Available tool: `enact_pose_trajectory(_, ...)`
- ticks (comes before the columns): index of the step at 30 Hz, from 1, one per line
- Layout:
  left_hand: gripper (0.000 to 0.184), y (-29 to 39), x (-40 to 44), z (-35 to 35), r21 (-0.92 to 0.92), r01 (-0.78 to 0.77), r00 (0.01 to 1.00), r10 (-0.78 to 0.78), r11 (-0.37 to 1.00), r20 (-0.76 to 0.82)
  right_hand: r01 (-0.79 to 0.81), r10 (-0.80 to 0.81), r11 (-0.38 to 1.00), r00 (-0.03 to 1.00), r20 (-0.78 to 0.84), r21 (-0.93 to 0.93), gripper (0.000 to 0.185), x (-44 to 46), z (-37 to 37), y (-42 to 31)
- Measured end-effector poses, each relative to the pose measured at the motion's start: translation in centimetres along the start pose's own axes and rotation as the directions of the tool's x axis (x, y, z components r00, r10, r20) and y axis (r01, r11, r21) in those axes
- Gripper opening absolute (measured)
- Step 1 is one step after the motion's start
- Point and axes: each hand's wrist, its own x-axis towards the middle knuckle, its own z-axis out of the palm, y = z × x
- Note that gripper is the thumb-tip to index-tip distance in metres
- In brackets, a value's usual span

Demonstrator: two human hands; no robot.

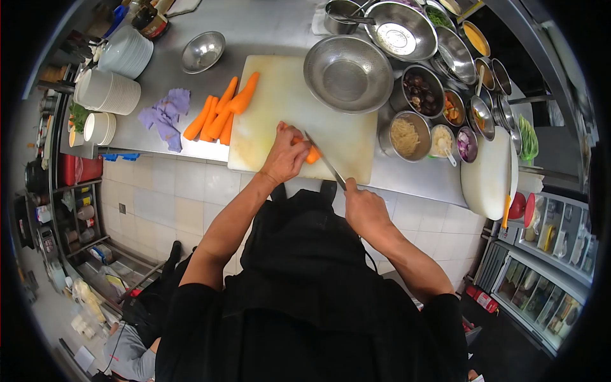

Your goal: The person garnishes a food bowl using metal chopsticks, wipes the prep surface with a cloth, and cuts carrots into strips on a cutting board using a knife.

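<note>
My left hand (287,151) is closed over a carrot (312,155) on the white cutting board (267,89), and its fingers hide most of it. In my right hand (367,210) is the handle of a knife (328,163). The blade points up and left, with its edge at or beside the carrot's exposed end; I cannot tell whether it touches. Several whole peeled carrots (219,114) lie in a pile at the board's left edge, partly on the steel counter. A metal perforated bowl (348,73) sits on the board's upper right.
Left of the carrots lies a purple cloth (167,118), near stacked white bowls (108,92). A small steel bowl (203,52) stands behind it. Metal bowls of cut ingredients, including pale shreds (405,136), crowd the right side. Another person (130,353) is at lower left.
</note>
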Motion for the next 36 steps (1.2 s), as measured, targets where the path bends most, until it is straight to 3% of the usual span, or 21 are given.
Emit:
enact_pose_trajectory(4, 0.009, -0.2, -0.1, 0.0, 0.006, 0.013, 1.0, -0.013, 1.0, 0.002, 0.038, -0.038, 0.999, 0.997, -0.071, -0.006, 0.013, 0.3, 0.7, 0.4)
enact_pose_trajectory(7, 0.007, -0.2, -0.2, -0.1, 0.015, 0.024, 0.999, -0.024, 1.0, 0.027, -0.004, 0.004, 1.0, 1.0, 0.026, 0.008, 0.016, 0.9, -0.1, -0.4)
enact_pose_trajectory(13, 0.009, -0.2, -0.2, 0.3, 0.014, 0.03, 0.999, -0.03, 0.999, -0.029, 0.084, -0.078, 0.996, 0.988, -0.134, 0.039, 0.013, 4.4, 3.9, 0.9)
enact_pose_trajectory(28, 0.004, 0.1, -0.6, 0.5, 0.023, 0.07, 0.997, -0.069, 0.997, -0.027, 0.033, -0.033, 0.999, 0.999, 0.023, 0.031, 0.013, 1.4, -0.2, -0.2)
enact_pose_trajectory(31, 0.005, 0.3, -0.4, 0.4, 0.019, 0.075, 0.997, -0.074, 0.997, -0.028, 0.091, -0.085, 0.993, 0.993, -0.085, 0.074, 0.013, 3.7, 1.7, 0.1)
enact_pose_trajectory(36, 0.008, 0.2, -0.7, 0.3, 0.016, 0.079, 0.997, -0.078, 0.997, -0.011, 0.07, -0.066, 0.997, 0.992, -0.108, 0.033, 0.014, 4.8, 3.4, 0.1)
